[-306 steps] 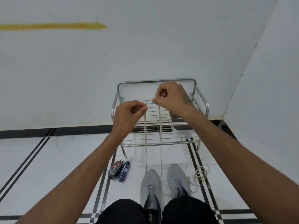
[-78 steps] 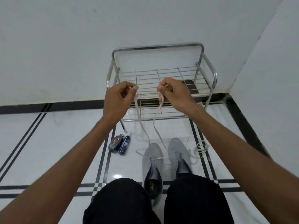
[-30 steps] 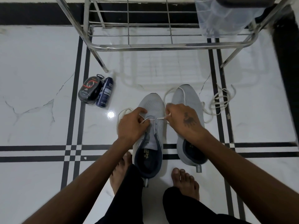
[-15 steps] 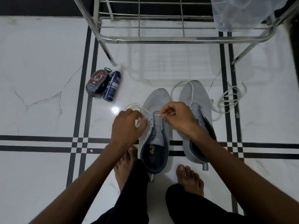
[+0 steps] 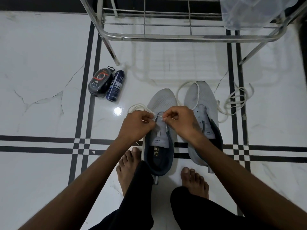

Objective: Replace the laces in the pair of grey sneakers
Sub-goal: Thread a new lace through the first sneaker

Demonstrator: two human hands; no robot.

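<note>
Two grey sneakers stand side by side on the white tiled floor, toes pointing away from me. The left sneaker (image 5: 162,103) has a white lace (image 5: 158,115) threaded across its lowest eyelets. My left hand (image 5: 137,125) pinches one end of that lace at the shoe's left eyelet row. My right hand (image 5: 180,121) pinches the other end just right of the tongue. Slack lace loops lie on the floor to the left and over the toe of the right sneaker (image 5: 201,98), whose eyelets are bare.
A loose coil of white lace (image 5: 235,101) lies right of the right sneaker. A black shoe-polish case (image 5: 99,83) and a blue bottle (image 5: 115,86) lie to the left. A steel wire rack (image 5: 182,37) stands ahead. My bare feet flank the left sneaker's heel.
Ten seconds ago I held both lace ends up high and taut. I have since bent down over the left sneaker. In the last half second both hands closed in at the eyelets.
</note>
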